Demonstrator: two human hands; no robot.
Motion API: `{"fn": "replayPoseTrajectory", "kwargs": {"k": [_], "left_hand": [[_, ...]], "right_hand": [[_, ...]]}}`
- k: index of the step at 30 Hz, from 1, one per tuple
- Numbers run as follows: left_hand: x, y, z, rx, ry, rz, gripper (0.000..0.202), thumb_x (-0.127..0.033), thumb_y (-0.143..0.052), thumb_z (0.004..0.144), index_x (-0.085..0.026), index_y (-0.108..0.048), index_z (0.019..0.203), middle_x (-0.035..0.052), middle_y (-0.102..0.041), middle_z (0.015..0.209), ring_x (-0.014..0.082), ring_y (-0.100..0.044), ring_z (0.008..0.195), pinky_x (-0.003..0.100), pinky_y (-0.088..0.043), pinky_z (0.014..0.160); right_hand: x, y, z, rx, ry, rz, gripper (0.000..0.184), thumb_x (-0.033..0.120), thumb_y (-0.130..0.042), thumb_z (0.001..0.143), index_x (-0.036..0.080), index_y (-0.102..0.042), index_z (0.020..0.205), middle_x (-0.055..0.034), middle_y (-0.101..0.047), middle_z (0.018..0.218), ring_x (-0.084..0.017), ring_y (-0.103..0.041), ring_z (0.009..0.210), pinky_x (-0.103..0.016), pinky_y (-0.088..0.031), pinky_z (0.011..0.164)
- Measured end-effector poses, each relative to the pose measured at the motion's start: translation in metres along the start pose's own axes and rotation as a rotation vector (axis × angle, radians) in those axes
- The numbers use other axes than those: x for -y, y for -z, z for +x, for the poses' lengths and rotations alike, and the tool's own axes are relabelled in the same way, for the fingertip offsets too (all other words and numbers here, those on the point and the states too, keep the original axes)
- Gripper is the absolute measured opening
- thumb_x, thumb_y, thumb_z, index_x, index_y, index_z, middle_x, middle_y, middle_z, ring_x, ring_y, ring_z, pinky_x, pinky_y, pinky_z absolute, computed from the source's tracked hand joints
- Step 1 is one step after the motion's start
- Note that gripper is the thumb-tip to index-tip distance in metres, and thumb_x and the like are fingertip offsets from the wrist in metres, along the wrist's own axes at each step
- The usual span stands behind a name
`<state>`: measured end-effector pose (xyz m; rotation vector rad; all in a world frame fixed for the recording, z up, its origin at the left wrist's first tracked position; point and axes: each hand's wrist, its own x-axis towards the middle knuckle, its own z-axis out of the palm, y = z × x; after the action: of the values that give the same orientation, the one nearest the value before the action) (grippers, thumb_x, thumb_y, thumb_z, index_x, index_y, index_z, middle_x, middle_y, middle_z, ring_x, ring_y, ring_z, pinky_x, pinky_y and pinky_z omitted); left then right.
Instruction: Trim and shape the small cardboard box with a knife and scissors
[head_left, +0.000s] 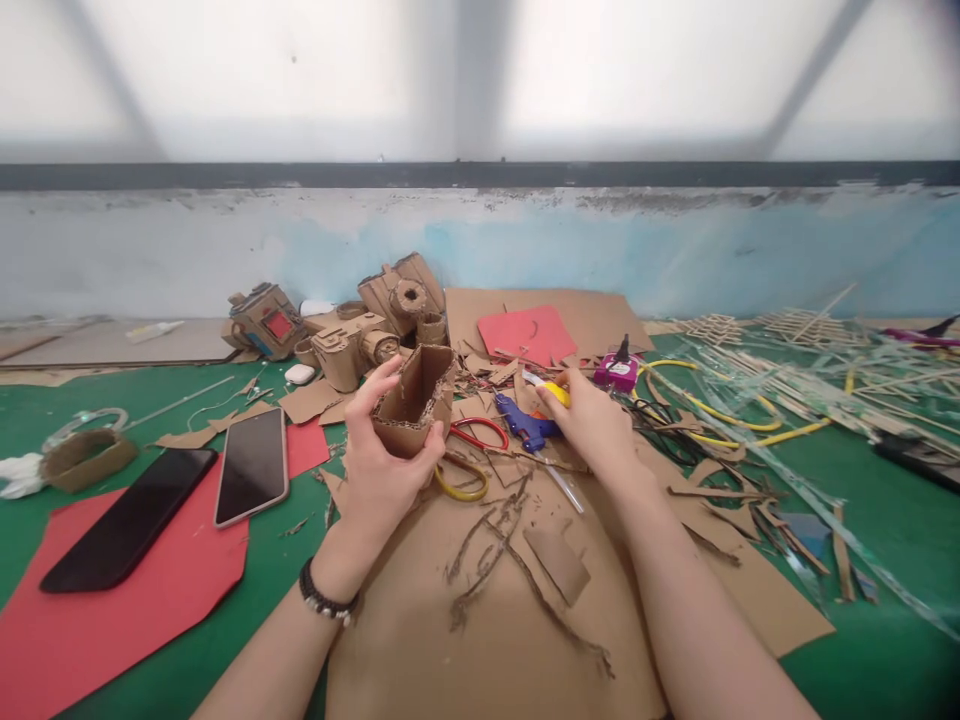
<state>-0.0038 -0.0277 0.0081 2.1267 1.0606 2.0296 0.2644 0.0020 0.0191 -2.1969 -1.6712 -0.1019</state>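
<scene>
My left hand (388, 470) is closed around a small open-topped cardboard box (411, 435), holding it tilted above the big cardboard sheet (405, 620). In my right hand (596, 425) is a yellow utility knife (556, 392), its pale tip pointing left, apart from the box. Under and beside that hand lies a blue hot glue gun (527, 424); a clear glue stick (562, 488) is close by. Scissors with a red handle loop (480, 433) and a yellow handle loop (463, 482) lie between my hands, partly hidden among scraps.
Cardboard camera models (349, 345) stand at the back left. Two phones (253, 468) and red paper (180, 580) lie left. Cardboard strips (525, 575) litter the sheet. A purple device (617, 370), yellow cable (780, 432) and wooden sticks (810, 325) are on the right.
</scene>
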Motion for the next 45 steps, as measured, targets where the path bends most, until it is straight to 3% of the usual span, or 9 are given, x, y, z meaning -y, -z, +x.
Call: {"fn": "replayPoseTrajectory", "kwargs": {"k": [6, 9, 14, 18, 23, 30, 35, 41, 45], "left_hand": [[0.006, -0.002, -0.004, -0.03, 0.029, -0.018, 0.077, -0.024, -0.088, 0.088, -0.028, -0.045, 0.152, 0.0159, -0.059, 0.157, 0.0312, -0.059, 0.151, 0.058, -0.046, 0.129], [0.01, -0.002, -0.007, 0.0, 0.105, -0.035, 0.086, -0.027, -0.088, 0.088, -0.029, -0.038, 0.158, 0.0159, -0.061, 0.156, 0.0313, -0.059, 0.15, 0.06, -0.045, 0.13], [0.016, 0.001, -0.013, -0.027, 0.231, -0.015, 0.073, -0.028, -0.086, 0.089, -0.028, -0.046, 0.149, 0.0146, -0.06, 0.153, 0.0307, -0.061, 0.146, 0.056, -0.049, 0.127], [0.016, 0.001, -0.015, -0.027, 0.268, -0.01, 0.068, -0.029, -0.085, 0.089, -0.029, -0.048, 0.146, 0.0126, -0.061, 0.151, 0.0296, -0.064, 0.142, 0.053, -0.052, 0.125], [0.016, 0.0, -0.015, -0.049, 0.292, 0.07, 0.065, -0.032, -0.087, 0.088, -0.03, -0.052, 0.143, 0.0105, -0.064, 0.143, 0.0291, -0.069, 0.13, 0.05, -0.056, 0.117], [0.024, 0.001, -0.014, -0.055, 0.292, 0.066, 0.064, -0.036, -0.085, 0.088, -0.028, -0.052, 0.143, 0.0098, -0.064, 0.14, 0.0267, -0.069, 0.125, 0.043, -0.059, 0.109], [0.023, 0.0, -0.012, -0.077, 0.325, 0.041, 0.061, -0.035, -0.083, 0.089, -0.028, -0.053, 0.141, 0.0092, -0.065, 0.137, 0.026, -0.07, 0.123, 0.041, -0.059, 0.108], [0.021, 0.0, -0.01, -0.089, 0.366, 0.022, 0.061, -0.038, -0.084, 0.087, -0.026, -0.054, 0.139, 0.0095, -0.064, 0.136, 0.0264, -0.068, 0.122, 0.042, -0.058, 0.107], [0.022, 0.001, -0.009, -0.128, 0.375, 0.007, 0.059, -0.038, -0.083, 0.087, -0.024, -0.055, 0.138, 0.0094, -0.063, 0.136, 0.0255, -0.067, 0.123, 0.04, -0.055, 0.11]], "right_hand": [[-0.022, -0.006, 0.007, -0.077, 0.1, -0.067, 0.038, 0.029, -0.05, 0.108, 0.018, -0.07, 0.138, -0.0217, -0.075, 0.136, -0.038, -0.065, 0.125, -0.047, -0.05, 0.094], [-0.026, -0.004, 0.008, -0.104, 0.239, -0.039, 0.041, 0.023, -0.047, 0.106, 0.022, -0.075, 0.134, -0.0189, -0.071, 0.146, -0.038, -0.059, 0.134, -0.051, -0.048, 0.101], [-0.02, 0.005, 0.0, 0.11, 0.389, -0.031, 0.04, 0.022, -0.046, 0.105, 0.026, -0.081, 0.125, -0.0135, -0.079, 0.133, -0.033, -0.065, 0.126, -0.046, -0.046, 0.097], [-0.025, 0.009, -0.004, 0.113, 0.407, -0.033, 0.039, 0.03, -0.047, 0.109, 0.026, -0.079, 0.131, -0.0136, -0.078, 0.135, -0.033, -0.066, 0.126, -0.043, -0.047, 0.092], [-0.038, 0.01, -0.004, 0.22, 0.401, -0.029, 0.044, 0.016, -0.054, 0.098, 0.025, -0.076, 0.135, -0.0113, -0.079, 0.132, -0.031, -0.068, 0.125, -0.042, -0.047, 0.098], [-0.038, 0.007, -0.004, 0.258, 0.469, -0.107, 0.039, 0.014, -0.061, 0.094, 0.02, -0.08, 0.127, -0.0143, -0.081, 0.123, -0.035, -0.066, 0.121, -0.041, -0.05, 0.093], [-0.041, 0.007, 0.0, 0.108, 0.449, 0.057, 0.032, 0.012, -0.056, 0.094, 0.018, -0.075, 0.12, -0.0144, -0.081, 0.122, -0.031, -0.069, 0.115, -0.04, -0.05, 0.098], [-0.02, 0.004, -0.003, -0.45, 0.364, 0.461, 0.022, 0.019, -0.054, 0.087, 0.025, -0.059, 0.107, -0.0133, -0.077, 0.127, -0.029, -0.07, 0.108, -0.042, -0.052, 0.095], [0.007, -0.008, -0.015, -0.423, 0.484, 0.5, 0.011, 0.033, -0.055, 0.1, 0.026, -0.063, 0.096, -0.0083, -0.077, 0.101, -0.028, -0.069, 0.095, -0.04, -0.051, 0.087]]}}
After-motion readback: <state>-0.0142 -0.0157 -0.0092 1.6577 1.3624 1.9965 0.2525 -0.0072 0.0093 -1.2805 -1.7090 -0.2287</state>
